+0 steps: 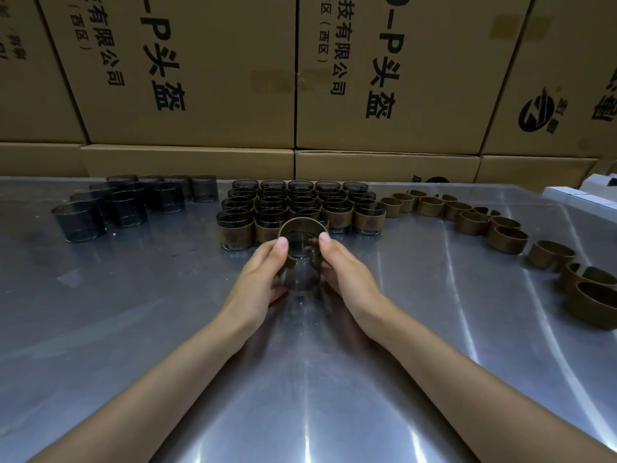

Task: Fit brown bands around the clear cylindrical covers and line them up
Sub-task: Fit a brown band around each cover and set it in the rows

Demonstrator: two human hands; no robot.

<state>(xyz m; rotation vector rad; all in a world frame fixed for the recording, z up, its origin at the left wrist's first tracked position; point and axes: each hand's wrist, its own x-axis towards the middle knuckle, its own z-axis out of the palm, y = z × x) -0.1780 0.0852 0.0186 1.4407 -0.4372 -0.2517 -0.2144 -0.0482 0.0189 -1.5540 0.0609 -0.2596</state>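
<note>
Left hand (263,272) and right hand (347,272) clasp a clear cover (302,265), thumbs pressing its brown band (302,225).

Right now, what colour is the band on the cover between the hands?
Brown, around the top of the clear cover; the head view shows the band.

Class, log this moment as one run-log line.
step: fitting band on cover | left hand: holds cover | right hand: holds cover | banded rows: behind

Head cam, fwd-down, close over table (434,329)
</note>
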